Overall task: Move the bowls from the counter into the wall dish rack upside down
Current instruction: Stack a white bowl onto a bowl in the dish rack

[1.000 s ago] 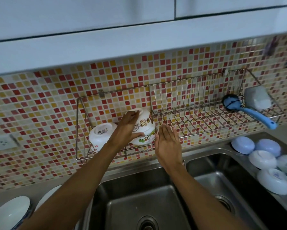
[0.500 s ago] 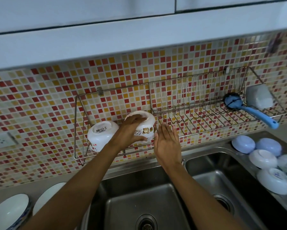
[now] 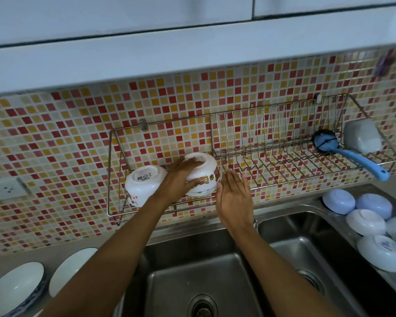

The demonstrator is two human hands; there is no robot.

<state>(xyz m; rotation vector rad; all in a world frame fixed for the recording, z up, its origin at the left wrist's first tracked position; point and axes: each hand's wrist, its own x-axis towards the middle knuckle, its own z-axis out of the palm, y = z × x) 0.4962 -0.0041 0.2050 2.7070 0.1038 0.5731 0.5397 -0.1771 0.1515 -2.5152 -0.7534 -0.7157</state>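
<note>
Left hand (image 3: 181, 179) grips cartoon-print bowl (image 3: 204, 175) upside down in wall dish rack (image 3: 284, 179) (beside white bowl (image 3: 144, 184)); right hand (image 3: 234, 197) flat, fingers straight.

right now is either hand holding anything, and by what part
The left hand holds the upside-down cartoon bowl by its side wall and upturned base, in the wall rack. The right hand is flat beside it, gripping nothing.
</note>
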